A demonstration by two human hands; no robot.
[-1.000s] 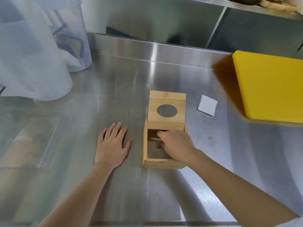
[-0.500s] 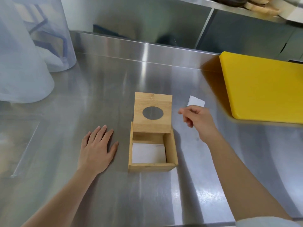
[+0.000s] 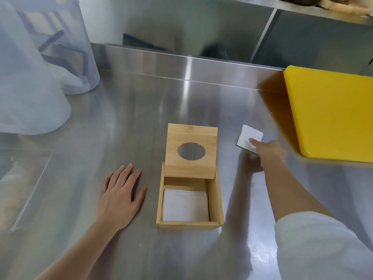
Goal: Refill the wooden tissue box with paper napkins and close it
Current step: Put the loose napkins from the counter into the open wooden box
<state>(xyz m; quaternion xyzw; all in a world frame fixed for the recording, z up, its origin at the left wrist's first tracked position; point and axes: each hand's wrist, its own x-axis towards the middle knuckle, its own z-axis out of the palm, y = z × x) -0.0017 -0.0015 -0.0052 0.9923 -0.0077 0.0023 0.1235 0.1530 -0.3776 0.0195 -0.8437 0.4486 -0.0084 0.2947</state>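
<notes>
The wooden tissue box (image 3: 216,201) stands on the steel counter with its lid (image 3: 191,138) raised upright; the lid has an oval hole. White folded napkins (image 3: 185,206) lie flat inside the box. To the right of the box lies one loose white napkin (image 3: 247,136). My right hand (image 3: 268,151) rests on its near edge, a fingertip pressing the paper; whether it grips it is unclear. My left hand (image 3: 121,193) lies flat on the counter left of the box, fingers spread, holding nothing.
A yellow cutting board (image 3: 333,114) lies at the right, close to the loose napkin. Two translucent plastic containers (image 3: 30,81) stand at the back left. A raised steel backsplash (image 3: 181,61) runs along the counter's far edge, with a shelf above.
My right hand left the inside of the box, where it had laid napkins, and reached right and away onto the loose napkin. My left hand stayed flat.
</notes>
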